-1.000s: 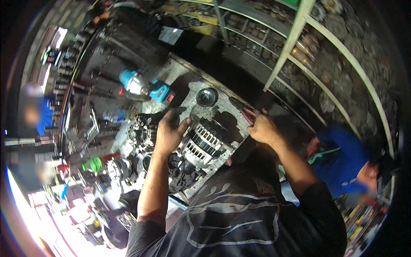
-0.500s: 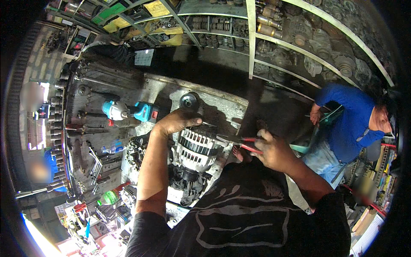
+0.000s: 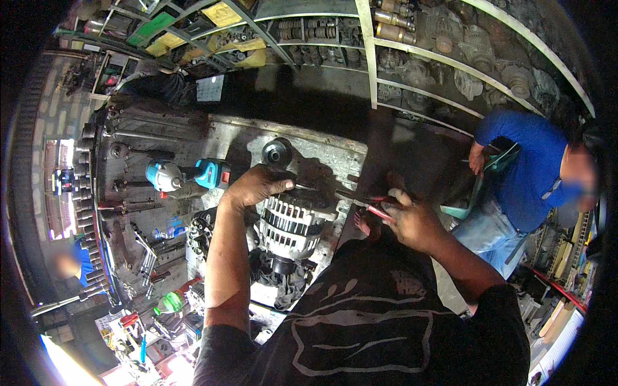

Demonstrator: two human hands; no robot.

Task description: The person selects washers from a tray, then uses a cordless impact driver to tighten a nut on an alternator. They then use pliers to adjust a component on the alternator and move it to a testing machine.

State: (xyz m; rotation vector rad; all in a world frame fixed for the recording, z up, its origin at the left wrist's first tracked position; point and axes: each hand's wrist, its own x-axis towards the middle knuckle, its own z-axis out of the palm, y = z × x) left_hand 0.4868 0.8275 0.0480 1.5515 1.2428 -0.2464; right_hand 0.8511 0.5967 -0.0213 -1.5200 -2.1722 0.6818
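A silver finned alternator (image 3: 293,226) stands on the pale, worn bench top, its black shaft end toward me. Over its far left side curls my left hand (image 3: 261,185), closed on it with the thumb pressed near the dark far end; the fingertips are hidden. My right hand (image 3: 412,224) grips red-handled pliers (image 3: 378,210) just right of the alternator. Their dark jaws point left toward its far end, and I cannot tell whether they touch it. Beyond my left hand sits a round dark pulley-like part (image 3: 277,152).
A teal cordless impact wrench (image 3: 209,174) lies to the left, among ratchets and wrenches. A green-tinted bottle (image 3: 169,302) lies at the near left. Shelves (image 3: 438,51) of used parts line the far side. A person in blue (image 3: 524,167) holds a teal container at right.
The handles of the pliers were spread apart and now lie close together, with the tool tilted more steeply. My left hand keeps its place on the alternator. The whole view has shifted slightly.
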